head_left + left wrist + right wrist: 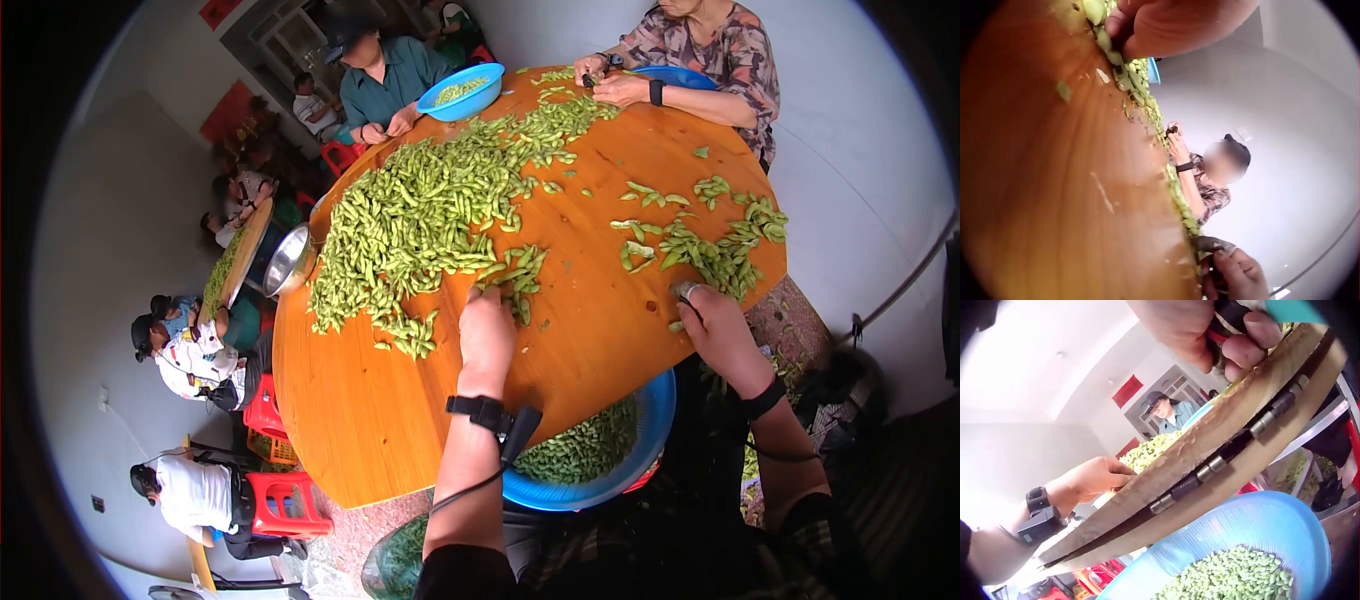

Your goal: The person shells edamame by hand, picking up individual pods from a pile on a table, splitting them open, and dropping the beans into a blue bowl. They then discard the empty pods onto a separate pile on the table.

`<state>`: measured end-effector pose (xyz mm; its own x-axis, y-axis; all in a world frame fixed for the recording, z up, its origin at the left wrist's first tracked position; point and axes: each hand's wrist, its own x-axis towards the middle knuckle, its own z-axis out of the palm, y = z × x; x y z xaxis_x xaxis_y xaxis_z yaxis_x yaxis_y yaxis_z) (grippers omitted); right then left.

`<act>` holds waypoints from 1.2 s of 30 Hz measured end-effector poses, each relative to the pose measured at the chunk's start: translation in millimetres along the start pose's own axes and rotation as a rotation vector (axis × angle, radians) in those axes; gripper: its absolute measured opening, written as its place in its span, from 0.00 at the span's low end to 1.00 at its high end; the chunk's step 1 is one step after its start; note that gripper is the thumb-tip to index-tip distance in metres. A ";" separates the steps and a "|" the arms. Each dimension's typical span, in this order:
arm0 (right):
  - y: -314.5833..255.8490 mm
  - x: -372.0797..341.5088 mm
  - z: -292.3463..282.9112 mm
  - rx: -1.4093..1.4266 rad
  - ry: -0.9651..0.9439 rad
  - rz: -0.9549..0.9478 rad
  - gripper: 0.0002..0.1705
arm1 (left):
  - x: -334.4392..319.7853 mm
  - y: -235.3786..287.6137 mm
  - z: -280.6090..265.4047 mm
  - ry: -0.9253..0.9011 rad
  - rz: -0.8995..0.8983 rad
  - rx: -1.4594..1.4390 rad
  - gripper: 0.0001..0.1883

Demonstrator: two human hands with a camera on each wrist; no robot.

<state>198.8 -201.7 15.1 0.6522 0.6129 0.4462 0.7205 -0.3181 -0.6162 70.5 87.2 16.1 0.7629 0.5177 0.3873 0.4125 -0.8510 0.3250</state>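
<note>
Plump green pods (400,210) lie heaped, unaligned, on the wooden table (600,270); the left hand (488,335) touches an adjoining clump (522,275). At the table's edge, the right hand (722,335) grips a small dark object (1233,314) beside a smaller pod pile (712,258).

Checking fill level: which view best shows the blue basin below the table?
The right wrist view: the blue basin is large, shelled beans plainly visible, though cropped. In the head view the tabletop hides part; the left wrist view lacks it.
</note>
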 end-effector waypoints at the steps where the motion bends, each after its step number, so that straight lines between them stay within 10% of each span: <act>1: -0.8 -2.8 1.8 0.049 0.000 0.008 0.07 | -7.0 -0.1 -1.5 0.025 -0.054 -0.049 0.06; 7: -44.4 -4.0 26.6 0.345 -0.124 -0.062 0.14 | -40.1 1.7 -19.2 0.016 -0.012 0.059 0.06; 10: -77.7 0.0 33.8 0.681 -0.474 0.250 0.10 | -54.9 13.4 -32.8 0.038 -0.050 -0.035 0.07; 16: -103.7 3.7 53.2 0.837 -0.571 0.296 0.06 | -95.3 36.0 -35.0 -0.166 -0.292 -1.044 0.13; 24: -106.1 -5.7 60.0 0.782 -0.639 0.306 0.09 | -112.5 50.5 -48.2 -0.105 -0.014 -0.435 0.18; 36: -101.1 -18.1 67.7 0.916 -0.655 0.409 0.06 | -127.6 52.7 -41.2 -0.014 -0.042 -0.516 0.17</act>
<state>98.2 -131.6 25.4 0.3586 0.9227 -0.1417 -0.1214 -0.1044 -0.9871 -25.7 -20.1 19.4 0.7587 0.5465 0.3545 0.1463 -0.6732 0.7248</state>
